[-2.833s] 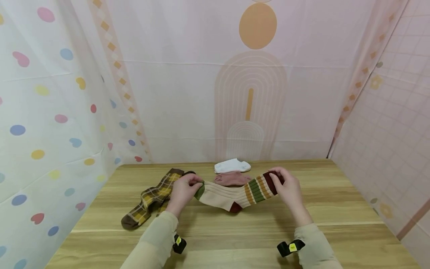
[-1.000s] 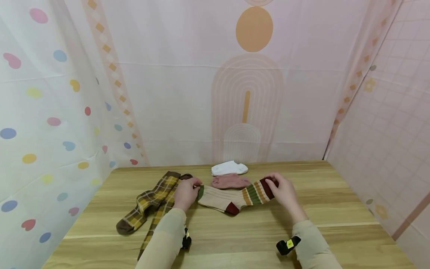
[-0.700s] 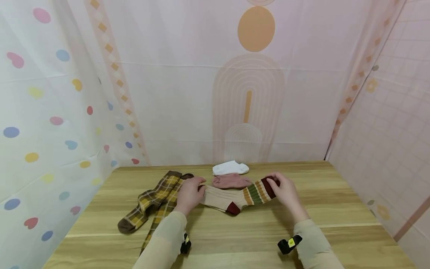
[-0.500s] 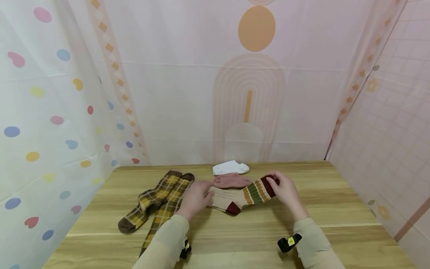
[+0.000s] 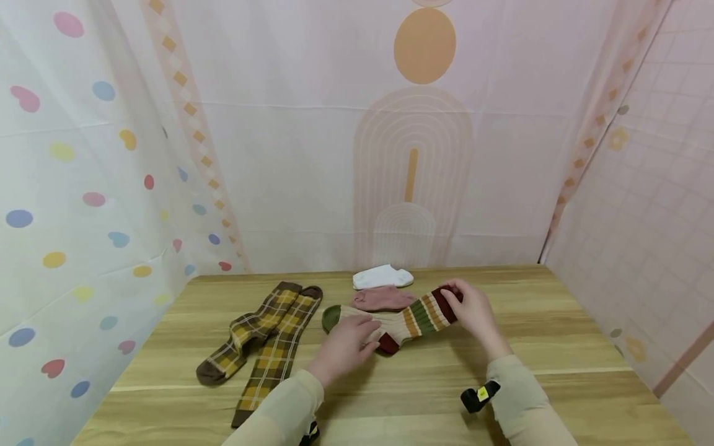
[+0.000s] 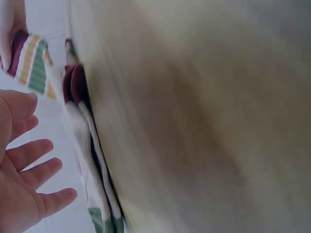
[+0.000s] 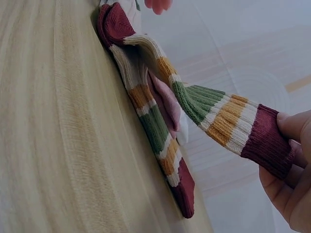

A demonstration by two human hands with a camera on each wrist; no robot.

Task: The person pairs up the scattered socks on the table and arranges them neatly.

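My right hand (image 5: 475, 313) pinches the maroon cuff of a cream sock (image 5: 426, 314) with green and mustard stripes. The cuff end is raised off the table, as the right wrist view shows. A matching striped sock (image 7: 154, 127) lies flat beneath it, the two feet stacked with maroon heels and green toes together. Over the foot part hovers my left hand (image 5: 344, 348), its fingers spread and holding nothing; the left wrist view shows a gap between those fingers and the socks. From the head, this hand hides part of the foot.
Two brown and yellow plaid socks (image 5: 273, 347) lie on the left of the wooden table (image 5: 558, 384). Behind the striped socks are a folded pink sock (image 5: 382, 298) and a white low-cut sock (image 5: 382, 277). Patterned cloth (image 5: 295, 155) hangs along the table's back and sides.
My left hand has let go of the green toe and moved right and nearer, over the foot; the toe now lies down in view. The right hand keeps its grip on the raised cuff.
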